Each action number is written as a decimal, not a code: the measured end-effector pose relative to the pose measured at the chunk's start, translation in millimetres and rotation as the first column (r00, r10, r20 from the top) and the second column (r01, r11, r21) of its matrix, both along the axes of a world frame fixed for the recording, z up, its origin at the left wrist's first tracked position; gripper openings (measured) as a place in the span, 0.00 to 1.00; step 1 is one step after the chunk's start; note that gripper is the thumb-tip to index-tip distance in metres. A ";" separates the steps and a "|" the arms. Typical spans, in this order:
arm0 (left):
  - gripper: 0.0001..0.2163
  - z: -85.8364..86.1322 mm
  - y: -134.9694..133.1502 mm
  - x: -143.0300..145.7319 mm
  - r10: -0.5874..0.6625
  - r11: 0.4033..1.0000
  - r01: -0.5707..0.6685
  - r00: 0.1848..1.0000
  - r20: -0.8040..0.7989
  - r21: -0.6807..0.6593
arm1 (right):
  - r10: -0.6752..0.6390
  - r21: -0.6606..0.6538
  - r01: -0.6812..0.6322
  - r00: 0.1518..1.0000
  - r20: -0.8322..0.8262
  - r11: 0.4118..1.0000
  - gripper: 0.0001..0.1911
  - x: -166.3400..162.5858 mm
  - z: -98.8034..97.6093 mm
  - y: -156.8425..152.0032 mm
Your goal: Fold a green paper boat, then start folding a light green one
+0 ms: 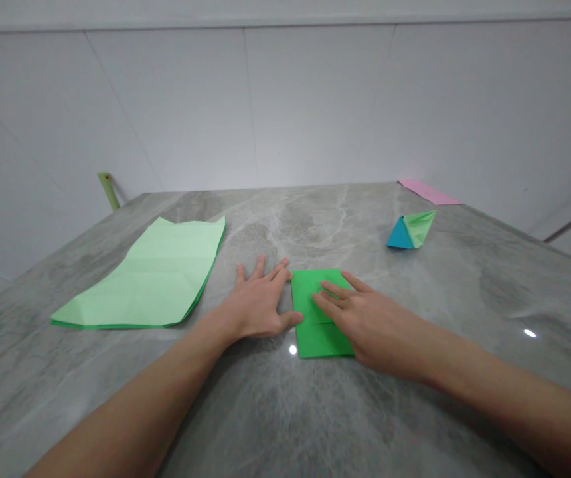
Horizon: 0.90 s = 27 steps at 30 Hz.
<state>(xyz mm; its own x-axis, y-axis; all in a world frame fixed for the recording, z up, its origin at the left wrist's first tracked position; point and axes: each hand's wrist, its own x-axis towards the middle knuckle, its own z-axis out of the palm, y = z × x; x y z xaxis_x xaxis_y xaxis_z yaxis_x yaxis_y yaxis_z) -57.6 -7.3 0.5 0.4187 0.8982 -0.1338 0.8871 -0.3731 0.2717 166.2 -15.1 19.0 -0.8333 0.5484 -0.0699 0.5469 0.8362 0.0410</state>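
A folded sheet of bright green paper lies flat on the table, with a crease or folded edge running across it. My right hand rests on its right side, fingers outstretched and spread over the paper, hiding part of it. Along the left edge sits my left hand, fingers spread on the tabletop, the thumb and a fingertip touching the paper's edge. Neither hand grips anything.
Larger light green sheets, creased and with darker green edges, lie at the left. A small folded blue and green paper piece stands back right. Pink paper lies at the far right edge of the grey marbled table, near a white wall.
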 end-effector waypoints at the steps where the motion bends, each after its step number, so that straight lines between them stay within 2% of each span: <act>1: 0.42 -0.2 0.2 -0.4 -0.002 1.000 0.002 1.000 0.000 -0.001 | -0.006 0.002 0.006 1.000 0.016 1.000 0.29 1.8 1.1 -1.4; 10: 0.43 -1.9 0.6 -2.8 -0.001 1.000 0.002 1.000 0.015 -0.014 | -0.035 0.016 0.034 0.998 0.053 0.999 0.21 15.3 8.5 -17.3; 13: 0.46 -1.8 0.5 -3.0 -0.004 1.000 0.004 1.000 0.022 -0.017 | -0.058 0.028 0.057 0.996 0.063 0.998 0.14 14.1 9.6 -18.0; 15: 0.48 -2.3 0.6 -3.6 -0.012 1.000 0.012 1.000 0.028 -0.007 | -0.199 0.050 0.199 0.980 -0.004 0.979 0.08 12.0 8.5 -12.8; 17: 0.49 -3.1 0.5 -4.5 -0.021 1.000 0.020 0.999 0.033 0.008 | -0.431 0.067 0.444 0.889 -0.151 0.893 0.14 9.5 4.9 -4.2; 18: 0.49 -3.3 0.2 -4.9 -0.021 1.000 0.021 0.999 0.032 0.016 | -0.490 0.067 0.516 0.841 -0.230 0.854 0.17 8.1 2.0 0.4; 19: 0.48 -3.4 -0.3 -5.2 -0.021 1.000 0.020 0.999 0.031 0.022 | -0.496 0.054 0.528 0.824 -0.274 0.848 0.18 6.6 -1.5 4.8; 23: 0.44 -2.6 -3.5 -4.9 -0.017 0.999 0.015 0.999 0.030 0.039 | -0.439 -0.048 0.447 0.844 -0.307 0.893 0.15 0.1 -16.8 14.7; 27: 0.33 -4.9 -4.7 -2.1 0.045 0.997 -0.049 0.997 0.066 0.064 | -0.440 -0.138 0.418 0.836 -0.327 0.898 0.13 -3.8 -23.6 15.7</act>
<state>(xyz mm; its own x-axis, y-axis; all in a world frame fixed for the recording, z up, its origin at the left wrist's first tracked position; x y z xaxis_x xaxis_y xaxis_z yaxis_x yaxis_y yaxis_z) -59.7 -12.0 -4.4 0.3815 0.9231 -0.0479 0.8855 -0.3501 0.3054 162.4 0.6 -4.7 -0.4920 0.8606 0.1315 0.8217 0.5090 -0.2563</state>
